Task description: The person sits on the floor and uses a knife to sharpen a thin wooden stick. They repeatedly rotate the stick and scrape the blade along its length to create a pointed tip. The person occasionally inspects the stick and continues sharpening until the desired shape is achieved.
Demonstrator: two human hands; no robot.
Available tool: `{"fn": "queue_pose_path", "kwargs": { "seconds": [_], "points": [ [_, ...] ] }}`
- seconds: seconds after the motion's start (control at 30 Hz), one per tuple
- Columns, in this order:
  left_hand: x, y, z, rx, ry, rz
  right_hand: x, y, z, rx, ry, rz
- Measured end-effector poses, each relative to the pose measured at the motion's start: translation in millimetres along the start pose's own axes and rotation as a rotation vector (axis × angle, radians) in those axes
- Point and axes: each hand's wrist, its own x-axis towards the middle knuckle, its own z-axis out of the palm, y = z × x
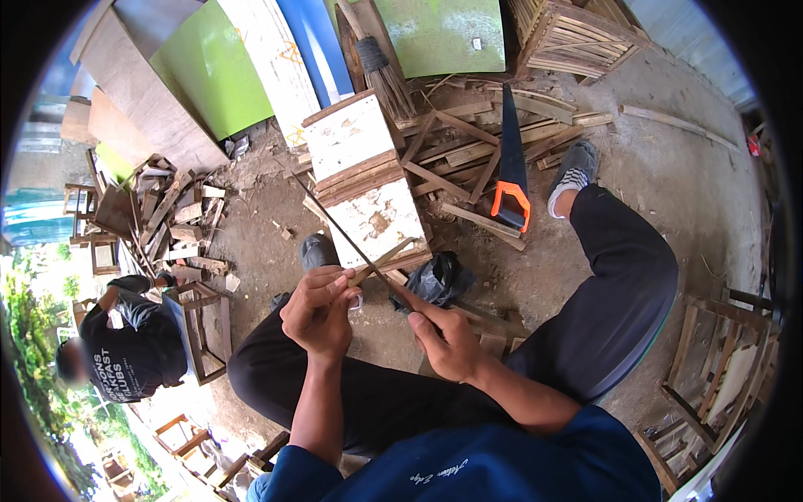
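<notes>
My left hand [319,311] pinches a short, thin wooden strip [386,256] between thumb and fingers, its far end pointing up to the right. My right hand [450,339] is closed round the wooden handle of a long, narrow-looking knife [341,231]. The dark blade, seen nearly edge-on, runs up to the left and crosses the strip close to my left fingertips. Whether blade and strip touch, I cannot tell. Both hands are above a wooden block with a worn white top [376,219], between my spread legs.
A handsaw with orange handle [512,203] lies over loose wood strips at the right. A black plastic bag [431,281] rests beside the block. Behind stand a broom [386,75] and leaning boards [209,71]. Wood scraps [171,213] and another person [138,356] are at left.
</notes>
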Motion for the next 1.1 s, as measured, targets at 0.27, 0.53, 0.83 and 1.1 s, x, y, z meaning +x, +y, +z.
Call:
{"fn": "queue_pose_path", "kwargs": {
  "seconds": [0.27, 0.53, 0.83, 1.1],
  "points": [
    [-6.1, 7.5, 5.4, 0.094, 0.010, -0.009, -5.3, -19.4, -7.5, -0.055, -0.022, -0.055],
    [-2.8, 4.4, 4.9, 0.005, -0.017, -0.012, -0.8, -11.8, -10.5, -0.001, 0.057, -0.054],
    [-0.9, 4.7, 9.2, -0.042, -0.019, 0.018, -2.7, -20.8, -18.7, -0.265, 0.064, 0.035],
    [1.5, 2.5, 11.7, -0.092, -0.029, -0.018, 3.0, -15.6, -21.1, -0.204, 0.002, 0.064]
  ]
}}
